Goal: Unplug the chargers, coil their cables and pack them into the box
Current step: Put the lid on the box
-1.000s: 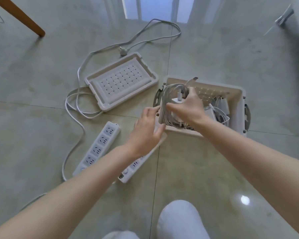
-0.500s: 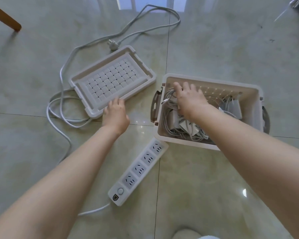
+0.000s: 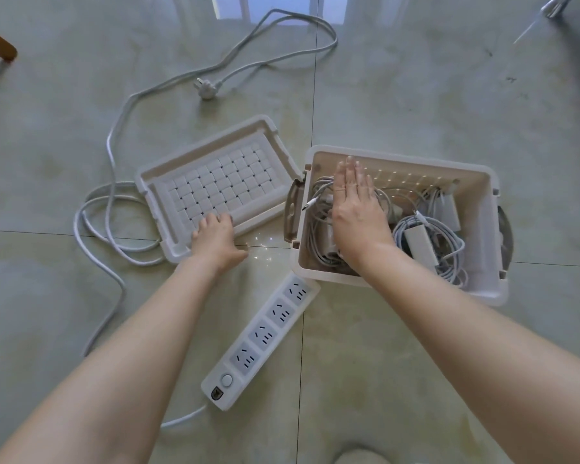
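Two coiled chargers lie in the box [image 3: 399, 160]: one bundle [image 3: 318, 209] at its left end, another [image 3: 419, 242] to the right. Right hand [image 3: 355, 209] is flat, fingers straight and together, pressing the left bundle down. Left hand [image 3: 215, 236] grips the near rim of the lid [image 3: 215, 182], which lies inside-up on the floor just beside the box. Power strip [image 3: 265, 339] shows bare sockets.

Advice: press until the loops sit below the rim, tuck the stray connector tip [image 3: 310, 205] in, then swing the lid over.

Can't see the brick under the palm, or whether the loops clear the rim. Latch detail is too small to read.
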Tool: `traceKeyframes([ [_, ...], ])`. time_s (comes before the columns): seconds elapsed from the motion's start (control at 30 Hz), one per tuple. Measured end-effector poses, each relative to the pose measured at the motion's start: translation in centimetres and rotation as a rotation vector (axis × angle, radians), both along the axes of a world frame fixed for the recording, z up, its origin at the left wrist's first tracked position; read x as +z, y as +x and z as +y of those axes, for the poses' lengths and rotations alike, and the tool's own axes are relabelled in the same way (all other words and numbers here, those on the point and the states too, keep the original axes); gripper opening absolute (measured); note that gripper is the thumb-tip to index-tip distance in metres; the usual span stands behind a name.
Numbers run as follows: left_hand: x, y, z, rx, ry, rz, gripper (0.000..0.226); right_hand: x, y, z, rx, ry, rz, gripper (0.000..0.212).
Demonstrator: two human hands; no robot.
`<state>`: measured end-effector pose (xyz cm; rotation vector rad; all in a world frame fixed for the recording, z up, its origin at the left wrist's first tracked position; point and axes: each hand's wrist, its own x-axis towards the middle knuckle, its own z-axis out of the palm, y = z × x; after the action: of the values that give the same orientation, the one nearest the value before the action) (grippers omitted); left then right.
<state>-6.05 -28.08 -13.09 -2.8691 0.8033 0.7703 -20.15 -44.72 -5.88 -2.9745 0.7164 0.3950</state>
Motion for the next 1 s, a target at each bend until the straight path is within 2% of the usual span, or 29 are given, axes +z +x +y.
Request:
traceKeyframes([
  [0.1, -0.4, -1.0, 0.2, -0.124, 0.107, -0.159, 0.039, 0.2, 0.2, -0.7, 0.006, 0.037, -0.027, 0.072],
  [0.2, -0.1, -1.3, 0.2, -0.218, 0.116, -0.280, 0.036, 0.1, 0.1, -1.0, 0.000, 0.120, -0.136, 0.076],
  [0.27, 0.2, -0.7, 0.0, -0.299, 0.008, -0.376, 0.042, -0.1, -0.6, -0.9, -0.003, 0.149, -0.275, 0.070],
  [0.33, 1.4, 0.1, -0.4, -0.265, -0.082, -0.395, 0.044, -0.2, -1.4, -0.7, -0.004, 0.133, -0.327, 0.063],
  [0.4, 3.5, 0.4, -1.4, -0.197, -0.247, -0.333, 0.023, 0.1, -1.7, -0.6, -0.005, 0.144, -0.303, 0.063],
  [0.43, 4.8, 0.4, -2.0, -0.136, -0.345, -0.335, 0.020, 0.4, -1.7, -0.6, -0.002, 0.157, -0.277, 0.066],
  [0.57, 9.1, -1.0, -4.5, 0.127, -0.785, -0.322, 0.020, 1.3, -1.0, -0.8, 0.000, 0.165, -0.154, 0.076],
  [0.63, 10.4, -2.4, -5.7, 0.133, -0.905, -0.338, 0.020, 1.6, -0.8, -0.7, -0.050, 0.239, -0.170, 0.075],
  [0.73, 11.3, -5.3, -7.3, -0.012, -0.962, -0.316, 0.023, 2.1, -1.7, 0.1, -0.149, 0.418, -0.412, 0.063],
  [0.8, 11.0, -7.1, -8.1, -0.250, -0.941, -0.368, 0.022, 2.5, -3.4, 0.9, -0.129, 0.482, -0.620, 0.047],
  [0.87, 10.0, -8.2, -8.4, -0.478, -0.882, -0.423, 0.023, 3.0, -6.1, 1.5, -0.001, 0.419, -0.771, 0.026],
  [0.93, 8.5, -8.5, -8.3, -0.648, -0.824, -0.374, 0.028, 3.2, -8.8, 1.3, 0.119, 0.242, -0.829, 0.021],
  [1.0, 7.4, -8.9, -7.6, -0.775, -0.784, -0.339, 0.032, 3.1, -10.6, 0.8, 0.086, 0.175, -0.828, 0.018],
])
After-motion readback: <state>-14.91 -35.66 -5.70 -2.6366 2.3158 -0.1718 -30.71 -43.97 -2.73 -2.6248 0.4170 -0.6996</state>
